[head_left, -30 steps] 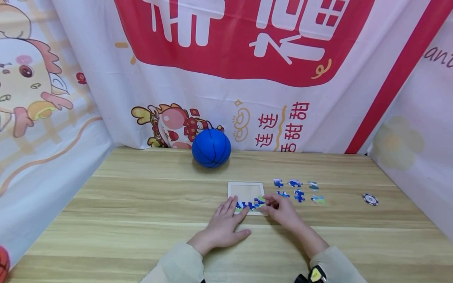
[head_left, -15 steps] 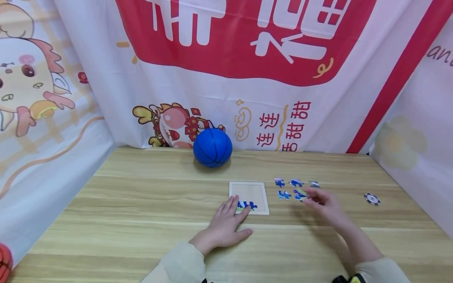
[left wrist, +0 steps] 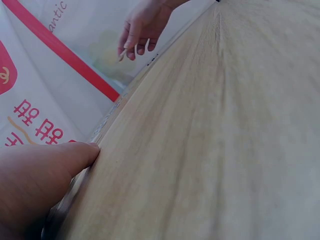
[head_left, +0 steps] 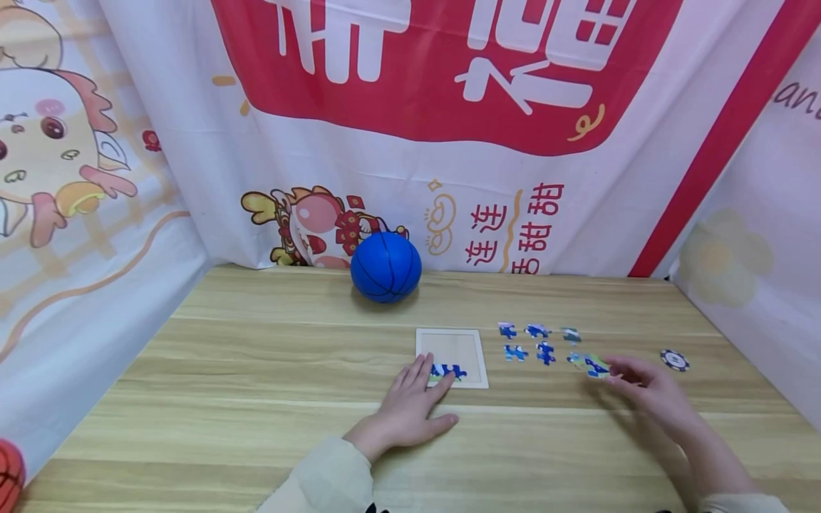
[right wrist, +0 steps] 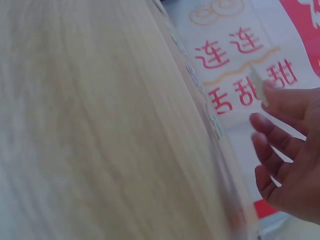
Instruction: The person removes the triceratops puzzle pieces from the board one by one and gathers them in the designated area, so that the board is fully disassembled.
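Observation:
In the head view my left hand rests spread on the lower left of a white-edged puzzle tray. Joined blue and green jigsaw pieces lie in the tray's bottom, partly under its fingers. My right hand pinches a blue and green jigsaw piece between thumb and fingers, right of the tray. This piece partly overlaps a loose one in the view. From the right wrist, the held jigsaw piece appears nearly edge-on, above the tabletop. The left wrist view shows the left thumb near the wood.
Several loose jigsaw pieces lie in two rows right of the tray. A patterned round chip sits beyond the right hand. A blue ball stands by the back curtain, and a red ball shows at the left edge.
My right hand has moved right from the tray, past the loose rows, carrying the jigsaw piece. The tray's bottom right corner is now uncovered. The left hand has stayed in place.

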`<act>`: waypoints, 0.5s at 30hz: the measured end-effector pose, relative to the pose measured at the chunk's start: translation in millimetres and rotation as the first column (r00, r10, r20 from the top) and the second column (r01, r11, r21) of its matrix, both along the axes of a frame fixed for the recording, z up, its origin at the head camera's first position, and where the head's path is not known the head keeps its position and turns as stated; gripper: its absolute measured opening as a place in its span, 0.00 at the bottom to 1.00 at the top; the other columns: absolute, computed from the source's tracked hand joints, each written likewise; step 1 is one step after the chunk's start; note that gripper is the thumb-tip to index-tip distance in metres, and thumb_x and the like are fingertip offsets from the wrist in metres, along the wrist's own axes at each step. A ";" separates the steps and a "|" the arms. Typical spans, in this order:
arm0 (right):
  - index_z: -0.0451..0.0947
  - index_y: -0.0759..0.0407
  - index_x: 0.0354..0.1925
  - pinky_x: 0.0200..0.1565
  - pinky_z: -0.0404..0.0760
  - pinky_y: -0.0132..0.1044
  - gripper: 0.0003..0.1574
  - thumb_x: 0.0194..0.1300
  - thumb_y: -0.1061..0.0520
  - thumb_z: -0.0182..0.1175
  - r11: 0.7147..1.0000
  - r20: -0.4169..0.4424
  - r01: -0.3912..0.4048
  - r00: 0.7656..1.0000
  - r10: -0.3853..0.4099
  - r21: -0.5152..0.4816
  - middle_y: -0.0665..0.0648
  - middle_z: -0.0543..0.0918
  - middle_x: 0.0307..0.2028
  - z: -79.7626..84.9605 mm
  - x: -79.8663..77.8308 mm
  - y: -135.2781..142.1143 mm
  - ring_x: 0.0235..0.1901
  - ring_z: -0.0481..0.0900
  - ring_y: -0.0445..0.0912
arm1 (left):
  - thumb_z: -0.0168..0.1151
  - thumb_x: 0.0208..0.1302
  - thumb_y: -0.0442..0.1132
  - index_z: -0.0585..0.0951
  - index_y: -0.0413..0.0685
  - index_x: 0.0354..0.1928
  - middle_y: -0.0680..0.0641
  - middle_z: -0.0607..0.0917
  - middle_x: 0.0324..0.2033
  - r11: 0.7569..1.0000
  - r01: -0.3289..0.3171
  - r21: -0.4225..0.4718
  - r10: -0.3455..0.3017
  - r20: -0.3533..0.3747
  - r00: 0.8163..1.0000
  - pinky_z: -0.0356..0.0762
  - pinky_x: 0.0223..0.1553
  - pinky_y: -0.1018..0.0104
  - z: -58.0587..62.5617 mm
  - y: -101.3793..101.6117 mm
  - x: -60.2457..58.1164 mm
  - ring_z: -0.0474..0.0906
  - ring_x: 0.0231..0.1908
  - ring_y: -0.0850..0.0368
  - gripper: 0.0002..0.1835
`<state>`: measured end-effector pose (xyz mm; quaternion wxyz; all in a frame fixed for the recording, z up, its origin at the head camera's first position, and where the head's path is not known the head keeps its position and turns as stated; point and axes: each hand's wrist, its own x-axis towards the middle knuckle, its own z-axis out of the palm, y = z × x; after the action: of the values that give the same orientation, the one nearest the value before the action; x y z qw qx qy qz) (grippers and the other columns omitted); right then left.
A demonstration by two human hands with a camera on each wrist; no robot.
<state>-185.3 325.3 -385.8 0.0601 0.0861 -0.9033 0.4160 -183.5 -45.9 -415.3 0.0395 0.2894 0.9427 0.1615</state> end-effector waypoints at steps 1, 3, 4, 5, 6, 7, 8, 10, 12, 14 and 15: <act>0.70 0.71 0.48 0.30 0.70 0.30 0.23 0.57 0.58 0.57 1.000 0.010 0.005 1.000 -0.005 0.004 0.57 0.75 0.32 -2.5 0.7 2.8 0.30 0.70 0.39 | 0.40 0.57 0.64 0.54 0.57 0.65 0.38 0.42 0.64 1.000 -0.001 -0.003 0.001 0.003 1.000 0.34 0.58 0.51 0.2 0.3 0.1 0.32 0.62 0.46 0.35; 0.70 0.71 0.48 0.30 0.71 0.29 0.25 0.55 0.56 0.58 1.000 0.024 0.017 1.000 -0.017 0.014 0.56 0.76 0.33 -8.2 1.3 7.3 0.30 0.71 0.38 | 0.40 0.57 0.64 0.54 0.57 0.65 0.38 0.42 0.64 1.000 -0.002 -0.005 0.002 0.005 1.000 0.34 0.58 0.51 0.4 0.1 -0.2 0.32 0.62 0.46 0.35; 0.70 0.71 0.48 0.31 0.71 0.29 0.26 0.55 0.56 0.59 0.999 0.028 0.022 0.999 -0.023 0.027 0.57 0.76 0.33 -10.8 1.3 9.0 0.30 0.71 0.38 | 0.40 0.57 0.64 0.54 0.57 0.65 0.38 0.41 0.64 1.000 -0.003 -0.006 0.003 0.007 1.000 0.33 0.58 0.51 0.6 -0.1 -0.1 0.32 0.62 0.46 0.35; 0.70 0.71 0.48 0.32 0.71 0.28 0.26 0.54 0.56 0.60 0.999 0.033 0.024 0.999 -0.025 0.027 0.58 0.77 0.34 -13.7 1.4 10.4 0.31 0.72 0.38 | 0.40 0.57 0.64 0.54 0.57 0.65 0.38 0.41 0.64 1.000 -0.004 -0.007 0.004 0.008 1.000 0.33 0.58 0.51 0.7 -0.1 -0.3 0.32 0.62 0.46 0.35; 0.71 0.70 0.48 0.32 0.71 0.28 0.27 0.53 0.55 0.60 0.999 0.040 0.027 0.999 -0.029 0.038 0.58 0.77 0.35 -16.0 1.4 11.7 0.31 0.72 0.37 | 0.40 0.57 0.64 0.54 0.57 0.65 0.38 0.41 0.64 1.000 -0.005 -0.007 0.005 0.010 1.000 0.33 0.58 0.51 0.7 -0.3 -0.3 0.32 0.62 0.46 0.35; 0.71 0.71 0.48 0.33 0.71 0.27 0.27 0.53 0.55 0.61 0.999 0.049 0.024 0.998 -0.026 0.029 0.60 0.78 0.36 -17.9 1.3 12.6 0.32 0.72 0.36 | 0.40 0.57 0.64 0.54 0.57 0.65 0.38 0.41 0.64 1.000 -0.006 -0.006 0.006 0.010 1.000 0.33 0.58 0.51 0.6 -0.5 -0.3 0.32 0.62 0.46 0.35; 0.71 0.70 0.48 0.33 0.71 0.27 0.28 0.52 0.54 0.61 0.999 0.054 0.024 0.998 -0.026 0.037 0.60 0.78 0.36 -19.3 0.9 13.4 0.32 0.72 0.36 | 0.40 0.57 0.64 0.54 0.57 0.65 0.38 0.41 0.64 1.000 -0.006 -0.004 0.006 0.010 1.000 0.33 0.58 0.52 0.4 -0.6 -0.5 0.32 0.62 0.46 0.35; 0.72 0.69 0.48 0.33 0.70 0.27 0.28 0.52 0.54 0.62 0.998 0.071 0.019 0.997 -0.023 0.053 0.61 0.77 0.37 -21.2 0.4 14.9 0.32 0.72 0.36 | 0.40 0.57 0.64 0.54 0.57 0.65 0.38 0.41 0.64 1.000 -0.006 -0.004 0.006 0.009 1.000 0.33 0.58 0.52 0.3 -0.6 -0.7 0.32 0.62 0.46 0.35; 0.73 0.68 0.47 0.33 0.70 0.29 0.27 0.51 0.53 0.62 0.997 0.083 0.018 0.996 -0.024 0.073 0.60 0.77 0.37 -22.6 0.5 15.9 0.32 0.71 0.38 | 0.40 0.57 0.64 0.54 0.57 0.65 0.38 0.41 0.64 1.000 -0.005 -0.004 0.005 0.008 1.000 0.34 0.58 0.52 -0.1 -0.5 -1.0 0.32 0.62 0.46 0.35; 0.74 0.66 0.46 0.33 0.69 0.30 0.26 0.51 0.53 0.62 0.994 0.084 0.020 0.996 -0.030 0.112 0.58 0.76 0.37 -24.1 0.7 16.6 0.32 0.70 0.40 | 0.40 0.57 0.64 0.54 0.57 0.65 0.38 0.41 0.64 1.000 -0.003 -0.005 0.003 0.008 1.000 0.33 0.58 0.52 -0.4 -0.4 -1.1 0.32 0.62 0.46 0.35; 0.74 0.66 0.46 0.33 0.69 0.32 0.26 0.51 0.52 0.62 0.992 0.086 0.016 0.996 -0.027 0.124 0.58 0.76 0.37 -24.7 0.5 16.5 0.33 0.70 0.42 | 0.40 0.57 0.64 0.54 0.57 0.65 0.38 0.41 0.64 1.000 -0.003 -0.005 0.003 0.008 1.000 0.33 0.58 0.52 -0.6 -0.3 -1.2 0.31 0.62 0.46 0.35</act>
<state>-184.8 341.8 -410.6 0.0193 0.0616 -0.9299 0.3622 -184.7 -46.3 -415.8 0.0438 0.2872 0.9434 0.1601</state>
